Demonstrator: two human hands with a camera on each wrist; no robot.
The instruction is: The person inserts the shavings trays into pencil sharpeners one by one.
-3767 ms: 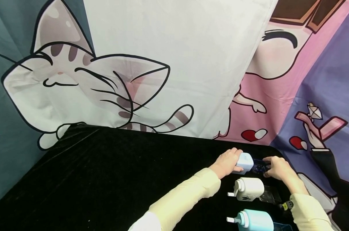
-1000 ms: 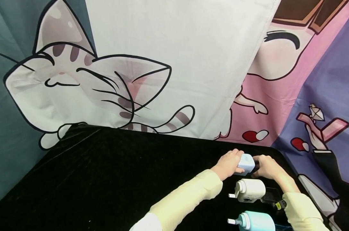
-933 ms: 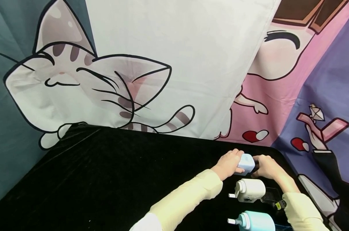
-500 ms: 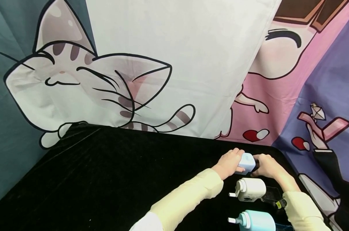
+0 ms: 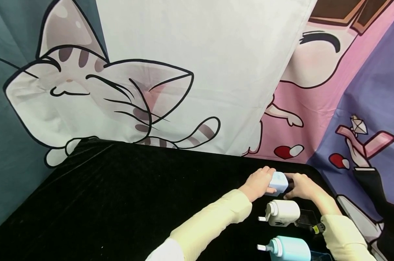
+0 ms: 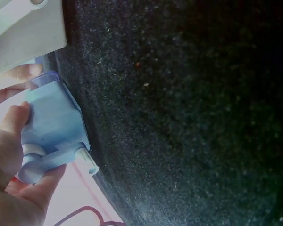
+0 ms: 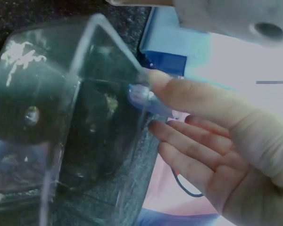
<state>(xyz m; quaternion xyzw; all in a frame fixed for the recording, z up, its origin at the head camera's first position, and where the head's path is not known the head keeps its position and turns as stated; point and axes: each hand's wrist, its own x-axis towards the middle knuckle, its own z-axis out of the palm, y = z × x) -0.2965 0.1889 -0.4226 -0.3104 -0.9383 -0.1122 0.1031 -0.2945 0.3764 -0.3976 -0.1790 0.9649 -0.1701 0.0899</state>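
My left hand (image 5: 258,184) grips a light blue pump bottle (image 5: 278,183) lying on its side. In the left wrist view its boxy body (image 6: 54,113) and short spout (image 6: 87,161) show between thumb and fingers. Opposite, at the bottle's base end, my right hand (image 5: 302,187) has thumb and fingers around a translucent blue box (image 6: 45,78). Most of that box is hidden by the hand in the head view. The right wrist view shows the bent fingers behind a clear box (image 7: 33,113), close to the bottle's blue body (image 7: 167,35).
Nearer the wearer lie a white pump bottle (image 5: 284,212) and a mint pump bottle (image 5: 293,248), spouts pointing left. A clear box (image 5: 306,218) sits beside the white one, a blue box (image 5: 321,256) beside the mint one. Black cloth (image 5: 125,203) covers the table; printed curtains (image 5: 197,90) hang behind.
Since the oldest frame, my right hand has moved left with the translucent blue box, up to the bottle's base end. Over the last second both hands stay nearly still.
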